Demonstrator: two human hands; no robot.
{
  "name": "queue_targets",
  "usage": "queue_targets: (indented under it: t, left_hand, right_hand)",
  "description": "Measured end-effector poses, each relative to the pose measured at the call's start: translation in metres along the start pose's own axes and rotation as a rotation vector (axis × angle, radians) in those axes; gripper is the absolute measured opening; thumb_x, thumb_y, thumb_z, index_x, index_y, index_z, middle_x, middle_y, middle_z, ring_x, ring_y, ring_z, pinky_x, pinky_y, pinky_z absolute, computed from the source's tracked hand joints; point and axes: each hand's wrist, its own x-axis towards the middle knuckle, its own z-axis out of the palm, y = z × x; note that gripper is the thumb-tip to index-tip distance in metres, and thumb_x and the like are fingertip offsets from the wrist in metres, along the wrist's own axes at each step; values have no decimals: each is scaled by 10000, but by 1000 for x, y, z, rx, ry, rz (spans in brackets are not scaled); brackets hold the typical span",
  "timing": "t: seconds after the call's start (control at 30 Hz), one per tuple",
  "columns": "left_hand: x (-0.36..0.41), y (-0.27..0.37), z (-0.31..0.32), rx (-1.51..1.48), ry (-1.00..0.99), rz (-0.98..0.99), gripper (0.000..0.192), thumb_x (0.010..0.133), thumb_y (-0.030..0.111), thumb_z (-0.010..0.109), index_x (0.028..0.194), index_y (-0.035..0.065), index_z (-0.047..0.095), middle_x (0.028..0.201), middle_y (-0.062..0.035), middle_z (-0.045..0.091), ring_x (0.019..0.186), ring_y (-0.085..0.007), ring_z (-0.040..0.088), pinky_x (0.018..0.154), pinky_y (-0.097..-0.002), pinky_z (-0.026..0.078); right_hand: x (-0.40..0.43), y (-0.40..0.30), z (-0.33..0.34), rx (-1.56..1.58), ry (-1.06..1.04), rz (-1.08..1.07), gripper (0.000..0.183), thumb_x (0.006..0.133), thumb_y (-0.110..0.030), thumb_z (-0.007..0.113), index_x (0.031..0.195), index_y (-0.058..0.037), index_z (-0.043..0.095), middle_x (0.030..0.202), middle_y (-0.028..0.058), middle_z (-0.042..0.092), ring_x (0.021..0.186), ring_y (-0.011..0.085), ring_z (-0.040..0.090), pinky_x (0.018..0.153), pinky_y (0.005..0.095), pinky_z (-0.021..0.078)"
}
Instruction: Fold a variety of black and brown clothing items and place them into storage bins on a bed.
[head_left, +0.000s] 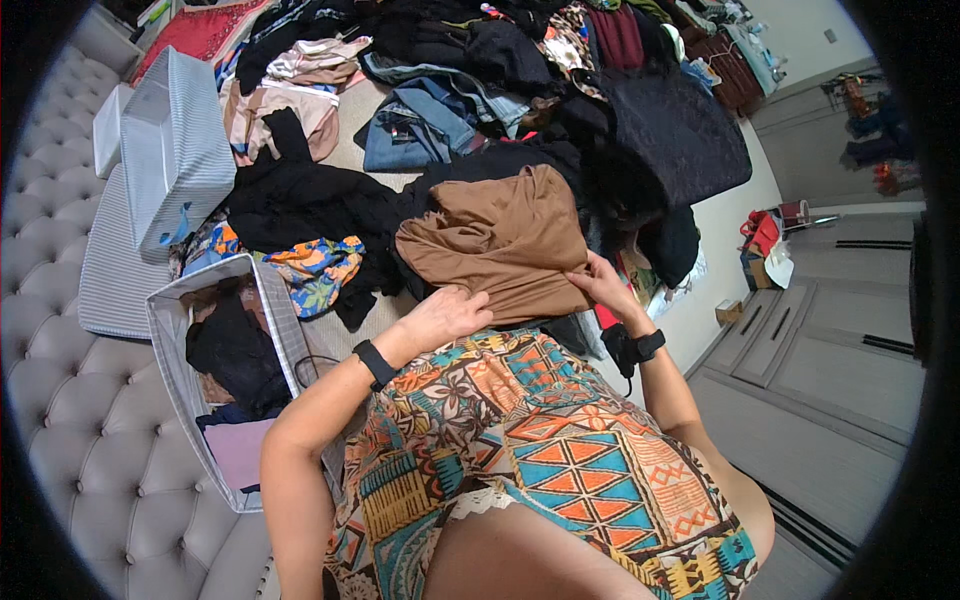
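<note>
A brown cloth garment (510, 232), loosely bunched and creased, lies before me on black clothes. My left hand (450, 316) rests at its near left edge with the fingers curled onto the fabric. At the near right corner, my right hand (602, 286) pinches the cloth between thumb and fingers. Black clothing (322, 199) spreads out to the left of the brown garment, next to a blue and orange floral cloth (322, 270). What lies under the brown garment is mostly hidden.
At left, a fabric storage box (281, 315) holds dark and lilac clothes. Beyond it stand a striped box (180, 142) and a striped panel (112, 262) against a tufted headboard (67, 360). Folded jeans (420, 127) and piled dark clothes (667, 127) lie farther off. Grey cabinets (817, 322) are at right.
</note>
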Motion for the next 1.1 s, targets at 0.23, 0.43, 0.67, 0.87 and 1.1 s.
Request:
queue_targets:
  t: [0.23, 0.43, 0.67, 0.87, 1.1]
  left_hand:
    - [-4, -8, -21, -59, -65, 16, 163, 707, 169, 561, 823, 99, 470, 822, -84, 444, 676, -226, 515, 624, -353, 407]
    - [17, -13, -40, -24, 286, -29, 253, 666, 157, 580, 897, 82, 507, 896, -98, 486, 718, -244, 493, 659, -351, 400]
    - [15, -12, 46, 85, 73, -234, 643, 826, 525, 446, 1379, 294, 213, 1431, -53, 208, 1314, -325, 167, 942, -664, 200]
    - [6, -13, 36, 51, 143, -234, 663, 773, 576, 500, 1351, 346, 273, 1423, -75, 222, 1301, -363, 186, 936, -666, 218]
    - [-99, -22, 15, 11, 626, -967, 422, 696, 138, 610, 1105, 133, 509, 1210, -159, 414, 1185, -352, 337, 967, -543, 257]
  right_hand:
    - [9, -33, -7, -330, 111, 66, 286, 843, -241, 593, 1028, -27, 547, 852, 18, 587, 763, 73, 522, 679, 225, 429]
    - [41, -5, -9, -472, 331, -146, 275, 852, -272, 570, 899, -2, 544, 695, 46, 536, 639, 85, 446, 592, 250, 403]
    - [32, -19, -11, -493, 546, -294, 209, 897, -185, 486, 898, 9, 563, 670, 41, 525, 658, 93, 450, 620, 246, 406]
    - [40, 18, -34, -657, 565, -183, 256, 864, -230, 535, 956, 7, 567, 826, 157, 605, 754, 204, 547, 732, 305, 432]
    - [18, -24, -16, -802, 634, -66, 324, 869, -318, 542, 1054, -58, 482, 638, 80, 510, 565, 149, 449, 546, 301, 399]
